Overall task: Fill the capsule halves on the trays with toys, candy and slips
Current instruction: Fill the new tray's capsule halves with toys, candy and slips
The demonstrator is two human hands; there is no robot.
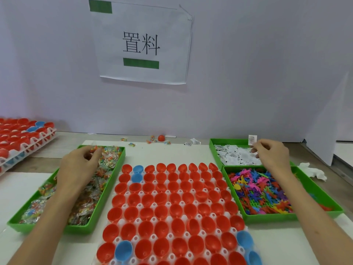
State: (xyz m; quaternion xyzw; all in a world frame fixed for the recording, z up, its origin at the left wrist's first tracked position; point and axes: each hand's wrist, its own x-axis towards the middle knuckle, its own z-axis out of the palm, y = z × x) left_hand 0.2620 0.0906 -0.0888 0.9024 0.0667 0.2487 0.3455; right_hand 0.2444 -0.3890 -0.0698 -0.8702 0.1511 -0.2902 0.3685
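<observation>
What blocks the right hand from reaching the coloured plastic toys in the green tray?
Likely nothing. The right hand hovers over the green tray of white paper slips, just behind the open toy tray; the coloured plastic toys lie uncovered. It pinches one white slip, so its fingers are occupied.

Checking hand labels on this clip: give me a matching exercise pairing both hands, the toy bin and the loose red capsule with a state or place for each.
Column A
1. left hand
2. right hand
3. toy bin
4. loose red capsule

Column B
a. lies by the back wall
b. pinches a white slip
c. fingers curled on candy packets
d. holds mixed-coloured plastic figures

Pairs: 1-c; 2-b; 3-d; 4-a
</observation>
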